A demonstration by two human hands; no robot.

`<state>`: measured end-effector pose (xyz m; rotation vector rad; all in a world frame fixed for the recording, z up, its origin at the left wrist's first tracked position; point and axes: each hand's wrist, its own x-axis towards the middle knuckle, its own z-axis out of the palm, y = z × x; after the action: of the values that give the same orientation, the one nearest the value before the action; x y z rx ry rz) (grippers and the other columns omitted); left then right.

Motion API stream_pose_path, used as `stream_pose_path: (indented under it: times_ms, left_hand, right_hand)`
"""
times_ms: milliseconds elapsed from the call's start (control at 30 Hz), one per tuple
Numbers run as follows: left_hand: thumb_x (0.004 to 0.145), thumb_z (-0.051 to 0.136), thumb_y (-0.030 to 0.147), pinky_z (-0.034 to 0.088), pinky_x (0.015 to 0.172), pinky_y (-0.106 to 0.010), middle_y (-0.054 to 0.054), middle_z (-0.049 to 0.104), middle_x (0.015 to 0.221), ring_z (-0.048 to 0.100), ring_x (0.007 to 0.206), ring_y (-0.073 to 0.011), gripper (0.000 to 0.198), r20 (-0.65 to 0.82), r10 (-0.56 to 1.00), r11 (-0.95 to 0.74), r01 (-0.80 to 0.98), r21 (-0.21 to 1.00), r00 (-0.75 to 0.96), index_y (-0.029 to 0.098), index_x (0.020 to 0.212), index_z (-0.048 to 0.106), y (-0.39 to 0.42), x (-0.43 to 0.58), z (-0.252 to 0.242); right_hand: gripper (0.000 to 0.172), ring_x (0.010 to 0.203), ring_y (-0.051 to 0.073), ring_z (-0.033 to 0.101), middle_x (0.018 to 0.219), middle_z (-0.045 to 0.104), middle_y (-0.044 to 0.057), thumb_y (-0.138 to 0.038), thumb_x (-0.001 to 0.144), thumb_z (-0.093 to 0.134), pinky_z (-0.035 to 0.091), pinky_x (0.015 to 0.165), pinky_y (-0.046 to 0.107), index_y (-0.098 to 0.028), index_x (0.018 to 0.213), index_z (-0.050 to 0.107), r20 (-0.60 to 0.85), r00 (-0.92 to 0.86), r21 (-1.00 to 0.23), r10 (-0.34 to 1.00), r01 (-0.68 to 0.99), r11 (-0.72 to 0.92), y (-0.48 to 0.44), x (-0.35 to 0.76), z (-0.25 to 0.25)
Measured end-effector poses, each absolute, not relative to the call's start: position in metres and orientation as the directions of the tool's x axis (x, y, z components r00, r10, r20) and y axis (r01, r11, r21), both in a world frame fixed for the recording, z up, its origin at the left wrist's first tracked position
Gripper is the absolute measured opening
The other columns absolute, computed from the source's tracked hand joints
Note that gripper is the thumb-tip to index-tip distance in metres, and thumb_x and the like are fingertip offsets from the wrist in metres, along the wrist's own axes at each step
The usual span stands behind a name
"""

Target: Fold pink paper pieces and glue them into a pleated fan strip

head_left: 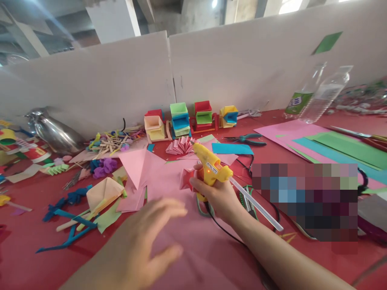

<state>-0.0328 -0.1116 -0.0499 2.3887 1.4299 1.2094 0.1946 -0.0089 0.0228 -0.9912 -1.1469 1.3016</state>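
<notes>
- Gripping a yellow glue gun [211, 165] by its handle with the right hand [216, 195], fingers wrapped tight, nozzle aimed toward the far side of the table, small orange light glowing on its side.
- Carrying a clear glue stick [256, 205] out of its back, slanting down to the right, and trailing a black cord [223, 229] toward the near edge.
- Sitting just beside the right fingers, below the nozzle: a small folded red-pink paper piece [186, 179]; touching or not, hard to tell.
- Holding nothing with the left hand [142, 241]: fingers spread wide, palm down, blurred, over a large pink sheet [196, 245]; contact with the sheet unclear.
- Spreading left of that sheet: a folded pink triangle [136, 163], a cream paper cone [102, 193], blue paper strips [69, 225], purple paper flowers [104, 166] and a heap of craft sticks [111, 141].
- Standing farther back: a pleated pink fan [180, 146], a row of stacked coloured paper boxes [181, 119], teal-handled pliers [246, 139].
- Lying to the right: pink, blue and green sheets [332, 145], with two clear plastic bottles [325, 94] tilted behind them.
- Covering everything underneath: a red tabletop [30, 241], strewn with scraps.
- Closing off the back: white partition boards [90, 80], bare concrete beams above.
</notes>
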Motion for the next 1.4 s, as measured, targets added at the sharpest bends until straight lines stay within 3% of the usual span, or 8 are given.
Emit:
stream_pose_path:
  times_ms: [67,300,433,667,800,967,1167,1400]
  left_hand:
    - [0.074,0.067,0.027,0.046,0.089,-0.041,-0.005,0.06,0.107,0.055,0.1,-0.0231,0.035,0.411,0.831,-0.535,0.74,0.407,0.375,0.025,0.108,0.055,-0.06,0.014,0.002]
    - [0.077,0.063,0.023,0.047,0.074,-0.038,-0.006,0.065,0.089,0.054,0.087,-0.0233,0.014,0.614,0.695,-0.593,0.782,0.194,0.375,0.018,0.089,0.058,-0.012,0.063,0.031]
    - [0.081,0.055,0.016,0.046,0.074,-0.033,-0.003,0.066,0.084,0.055,0.084,-0.0192,0.006,0.622,0.721,-0.608,0.71,0.355,0.307,0.02,0.08,0.06,-0.015,0.045,0.022]
    - [0.083,0.05,0.03,0.045,0.067,-0.028,0.0,0.058,0.075,0.053,0.071,-0.0161,0.014,0.481,0.877,-0.372,0.608,0.702,-0.018,0.021,0.075,0.056,0.004,0.017,0.032]
    - [0.084,0.05,0.03,0.044,0.08,-0.031,-0.003,0.062,0.09,0.055,0.091,-0.0187,0.011,0.492,0.871,-0.409,0.584,0.701,0.02,0.021,0.079,0.057,0.009,0.01,0.031]
    - [0.082,0.055,0.032,0.046,0.084,-0.034,-0.004,0.062,0.094,0.056,0.095,-0.0197,0.011,0.548,0.832,-0.477,0.613,0.63,0.085,0.022,0.079,0.059,0.01,0.006,0.033]
    - [0.081,0.058,0.034,0.047,0.084,-0.032,-0.004,0.059,0.095,0.057,0.095,-0.0186,0.013,0.54,0.834,-0.494,0.586,0.642,0.112,0.022,0.077,0.062,0.011,0.001,0.035]
    - [0.081,0.058,0.037,0.046,0.086,-0.032,-0.004,0.059,0.097,0.057,0.099,-0.0188,0.017,0.494,0.86,-0.478,0.533,0.698,0.125,0.022,0.074,0.063,0.011,0.0,0.035]
  right_hand:
    - [0.031,0.061,0.011,0.05,0.067,0.051,-0.005,-0.029,0.07,0.066,0.04,0.056,0.024,-0.02,0.096,0.05,0.091,-0.066,-0.969,0.994,-0.236,0.073,-0.008,0.196,0.023]
    - [0.031,0.063,0.012,0.051,0.074,0.052,-0.003,-0.033,0.071,0.068,0.044,0.057,0.025,-0.022,0.096,0.052,0.122,-0.005,-0.964,0.993,-0.239,0.117,-0.008,0.196,0.016]
    - [0.031,0.066,0.013,0.055,0.078,0.058,-0.001,-0.038,0.074,0.065,0.046,0.059,0.025,-0.023,0.099,0.056,0.135,0.019,-0.984,0.991,-0.116,0.136,-0.009,0.199,0.02]
    - [0.029,0.04,0.01,0.044,0.055,0.049,-0.003,-0.046,0.076,0.059,0.037,0.036,0.022,-0.023,0.093,0.059,0.117,0.043,-0.983,0.992,0.148,0.109,-0.017,0.222,0.047]
    - [0.021,0.04,0.011,0.045,0.053,0.051,-0.002,-0.042,0.077,0.057,0.036,0.034,0.022,-0.023,0.084,0.061,0.093,-0.086,-0.973,0.992,0.202,0.109,-0.022,0.223,0.052]
    - [0.005,0.054,0.015,0.056,0.066,0.06,0.002,-0.024,0.076,0.055,0.046,0.047,0.025,-0.021,0.077,0.06,0.269,-0.334,-0.894,0.903,0.262,0.363,-0.022,0.218,0.052]
    - [0.014,0.053,0.014,0.051,0.058,0.051,0.0,-0.018,0.078,0.049,0.043,0.05,0.026,-0.021,0.065,0.055,0.367,-0.406,-0.742,0.837,0.415,0.526,-0.022,0.216,0.052]
    - [0.015,0.049,0.012,0.043,0.057,0.048,-0.001,-0.017,0.078,0.048,0.039,0.05,0.027,-0.021,0.064,0.051,0.357,-0.469,-0.721,0.808,0.412,0.557,-0.02,0.215,0.052]
